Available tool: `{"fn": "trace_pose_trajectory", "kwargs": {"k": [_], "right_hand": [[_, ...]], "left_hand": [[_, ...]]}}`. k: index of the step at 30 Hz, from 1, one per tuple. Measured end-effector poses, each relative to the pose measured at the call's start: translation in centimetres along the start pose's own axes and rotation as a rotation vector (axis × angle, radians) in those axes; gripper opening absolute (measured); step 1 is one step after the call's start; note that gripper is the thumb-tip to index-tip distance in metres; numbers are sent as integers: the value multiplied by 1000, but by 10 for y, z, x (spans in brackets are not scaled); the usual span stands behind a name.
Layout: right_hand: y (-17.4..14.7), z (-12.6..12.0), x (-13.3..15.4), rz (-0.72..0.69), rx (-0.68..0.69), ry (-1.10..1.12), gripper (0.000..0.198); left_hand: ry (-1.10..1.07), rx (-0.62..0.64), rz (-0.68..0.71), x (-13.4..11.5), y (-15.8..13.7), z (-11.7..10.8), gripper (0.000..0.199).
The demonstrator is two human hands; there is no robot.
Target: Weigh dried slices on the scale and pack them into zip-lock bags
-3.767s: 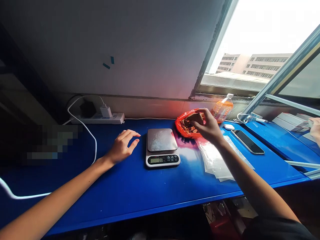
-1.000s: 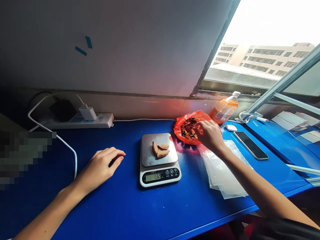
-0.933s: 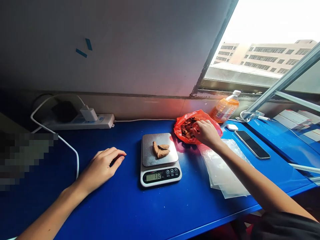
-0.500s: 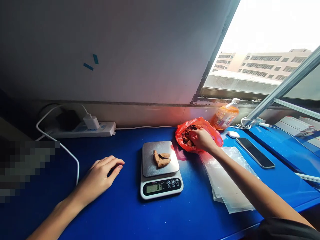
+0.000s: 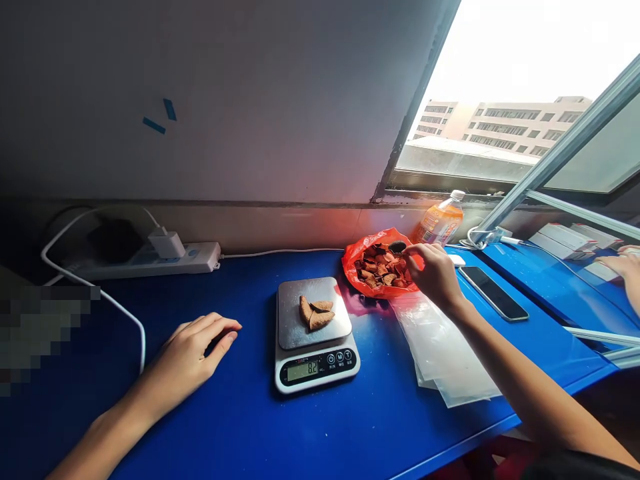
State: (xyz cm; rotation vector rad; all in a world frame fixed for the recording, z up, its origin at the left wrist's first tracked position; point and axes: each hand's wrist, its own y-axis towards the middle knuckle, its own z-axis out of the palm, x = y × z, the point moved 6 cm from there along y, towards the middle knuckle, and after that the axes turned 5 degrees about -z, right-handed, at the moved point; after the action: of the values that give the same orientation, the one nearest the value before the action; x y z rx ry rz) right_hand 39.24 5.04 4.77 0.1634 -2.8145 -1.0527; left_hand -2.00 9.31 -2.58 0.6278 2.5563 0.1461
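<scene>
My right hand is above the right rim of a red plastic bag, its fingers pinched on a dark dried piece. Curved brown dried pieces, like husk or peel, fill the bag. Three similar pieces lie on the steel plate of a white kitchen scale, whose display seems to read 8.2. To the left of the scale my left hand rests on the blue table, empty, with thumb and forefinger apart.
Clear plastic bags lie under my right forearm. Beyond are a phone, an orange drink bottle and a metal frame. Another person's hand shows at the right edge. A power strip with a cable lies back left.
My right hand has come up out of the red bag toward its right rim, with a dark piece at the fingertips. Another person's hand has appeared at right. The view has shifted slightly.
</scene>
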Motion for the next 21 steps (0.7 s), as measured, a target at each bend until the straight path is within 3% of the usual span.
{"fn": "trace_pose_trajectory", "kwargs": {"k": [4, 7, 12, 16, 21], "right_hand": [[9, 13, 31, -165, 46, 162, 17], [12, 33, 73, -352, 155, 306, 20], [10, 69, 116, -496, 363, 400, 24], [2, 69, 118, -525, 414, 480, 25], [3, 33, 91, -419, 327, 394, 41]], "left_hand": [[-1, -13, -6, 0, 0, -1, 37], [2, -19, -17, 0, 1, -1, 38], [-5, -4, -46, 0, 0, -3, 37], [-15, -7, -55, 2, 0, -6, 37], [-4, 25, -34, 0, -1, -4, 36]]}}
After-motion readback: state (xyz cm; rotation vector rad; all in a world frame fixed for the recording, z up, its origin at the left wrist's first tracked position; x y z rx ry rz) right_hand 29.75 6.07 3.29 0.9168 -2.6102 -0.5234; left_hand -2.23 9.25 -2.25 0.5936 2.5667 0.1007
